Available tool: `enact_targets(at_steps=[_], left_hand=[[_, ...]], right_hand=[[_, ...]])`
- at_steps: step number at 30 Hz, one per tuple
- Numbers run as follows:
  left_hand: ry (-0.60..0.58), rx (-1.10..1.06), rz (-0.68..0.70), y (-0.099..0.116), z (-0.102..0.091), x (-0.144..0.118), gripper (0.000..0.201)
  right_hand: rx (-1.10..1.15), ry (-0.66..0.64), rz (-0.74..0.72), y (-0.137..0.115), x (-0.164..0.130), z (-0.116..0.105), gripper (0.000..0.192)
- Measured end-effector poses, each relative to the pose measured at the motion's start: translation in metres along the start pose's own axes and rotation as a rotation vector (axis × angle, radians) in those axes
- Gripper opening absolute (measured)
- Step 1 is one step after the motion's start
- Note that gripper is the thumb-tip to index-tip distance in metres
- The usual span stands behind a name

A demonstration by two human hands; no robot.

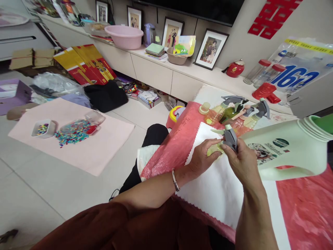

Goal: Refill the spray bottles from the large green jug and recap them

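Both hands are on one small spray bottle (213, 148) with yellowish liquid, above the white cloth (215, 187). My left hand (204, 156) wraps round its neck and upper body. My right hand (240, 158) grips the grey trigger head (230, 139) on top. Just beyond them stand several more spray bottles, among them an orange one (214, 114) and a pinkish one (237, 124), with grey triggers. A round pale cap (204, 108) tops one container at their left. To the right lies a big pale green jug (291, 149), its wide ribbed mouth pointing right.
Red plastic sheeting (169, 149) covers the table under the cloth. On the floor at left, a pink mat (104, 156) bears scattered beads (74, 133) and a small white tub (43, 129). A long low cabinet (153, 73) carries picture frames, a pink basin (125, 36) and glass jars.
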State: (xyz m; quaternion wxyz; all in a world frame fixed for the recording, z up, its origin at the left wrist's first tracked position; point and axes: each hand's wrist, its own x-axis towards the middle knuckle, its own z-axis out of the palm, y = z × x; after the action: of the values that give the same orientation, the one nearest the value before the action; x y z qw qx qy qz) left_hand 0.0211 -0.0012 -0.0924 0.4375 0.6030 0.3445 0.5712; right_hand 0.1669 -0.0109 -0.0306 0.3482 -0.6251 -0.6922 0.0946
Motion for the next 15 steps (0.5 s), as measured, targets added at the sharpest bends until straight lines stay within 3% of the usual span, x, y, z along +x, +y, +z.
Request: enact_targets(at_steps=[6, 15], left_hand=[[0.003, -0.012, -0.007, -0.0019, 0.0017, -0.0006, 0.039], [0.005, -0.046, -0.022, 0.0014, 0.0013, 0.0002, 0.042]], right_hand=[[0.004, -0.086, -0.044, 0.0008, 0.002, -0.0065, 0.039], [0.109, -0.108, 0.05, 0.0062, 0.0054, -0.0082, 0.044]])
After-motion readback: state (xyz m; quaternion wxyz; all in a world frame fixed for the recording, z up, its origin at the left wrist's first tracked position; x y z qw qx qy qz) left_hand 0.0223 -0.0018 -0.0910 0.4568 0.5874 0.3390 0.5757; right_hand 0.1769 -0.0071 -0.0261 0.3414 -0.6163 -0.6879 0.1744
